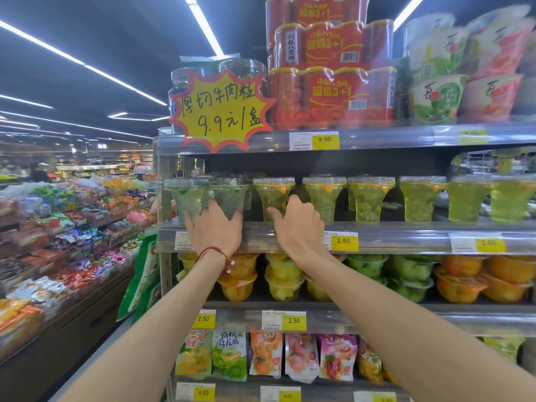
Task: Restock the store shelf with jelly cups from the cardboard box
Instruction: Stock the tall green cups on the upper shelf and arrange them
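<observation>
A row of clear, funnel-shaped jelly cups stands on the middle shelf (pixel 406 236). My left hand (pixel 214 227) reaches over the shelf lip with fingers spread. Its thumb and forefinger curl round the second green jelly cup (pixel 230 195), and its outer fingers touch the leftmost cup (pixel 185 195). My right hand (pixel 298 224) holds the third, yellow-green cup (pixel 272 192) between thumb and fingers. More yellow-green cups (pixel 368 198) continue to the right. The cardboard box is not in view.
A yellow starburst price sign (pixel 220 108) and red can packs (pixel 333 91) sit on the shelf above. Bowl-shaped fruit jellies (pixel 284 280) fill the shelf below, with drink pouches (pixel 301 358) under them. Candy bins (pixel 72 227) line the aisle at left.
</observation>
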A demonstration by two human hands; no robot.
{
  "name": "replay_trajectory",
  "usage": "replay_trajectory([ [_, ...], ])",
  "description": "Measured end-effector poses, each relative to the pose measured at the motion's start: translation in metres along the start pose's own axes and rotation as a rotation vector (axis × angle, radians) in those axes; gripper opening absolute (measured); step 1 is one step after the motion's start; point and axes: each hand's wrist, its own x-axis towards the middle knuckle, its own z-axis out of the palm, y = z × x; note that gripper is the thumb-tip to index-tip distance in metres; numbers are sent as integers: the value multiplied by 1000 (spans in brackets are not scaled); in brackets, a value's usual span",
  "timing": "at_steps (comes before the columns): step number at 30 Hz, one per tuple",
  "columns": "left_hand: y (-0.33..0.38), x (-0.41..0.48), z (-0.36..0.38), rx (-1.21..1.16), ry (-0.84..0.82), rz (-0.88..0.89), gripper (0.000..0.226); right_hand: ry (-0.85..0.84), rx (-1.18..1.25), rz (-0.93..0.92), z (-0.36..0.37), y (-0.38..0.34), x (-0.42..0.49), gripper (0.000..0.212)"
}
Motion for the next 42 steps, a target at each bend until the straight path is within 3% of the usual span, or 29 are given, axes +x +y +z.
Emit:
replay_trajectory([
  [3, 0, -2, -3, 20, 6, 16, 65, 49, 6, -21, 7, -2, -6, 36],
  [6, -5, -8, -6, -20, 42, 53, 65, 67, 36, -11, 20, -7, -14, 55],
  [10, -19, -14, -15, -256, 219, 76, 36, 50, 129, 22, 30, -26, -35, 71],
  [13, -34, -5, -24, -257, 301, -35, 38, 87, 145, -10, 39, -41, -50, 68],
  [17, -41, 7, -29, -157, 213, -204, 56, 105, 135, -126, 46, -55, -54, 61],
  [24, -47, 25, -21, 41, 21, -193, 67, -9, 57, -210, 54, -64, -48, 65],
  [35, -55, 32, -17, -23, 32, -165, 39, -18, -64, -257, 63, -57, -41, 63],
  [42, -60, 28, -19, -37, 50, -105, 37, -33, -59, -272, 62, -52, -42, 64],
])
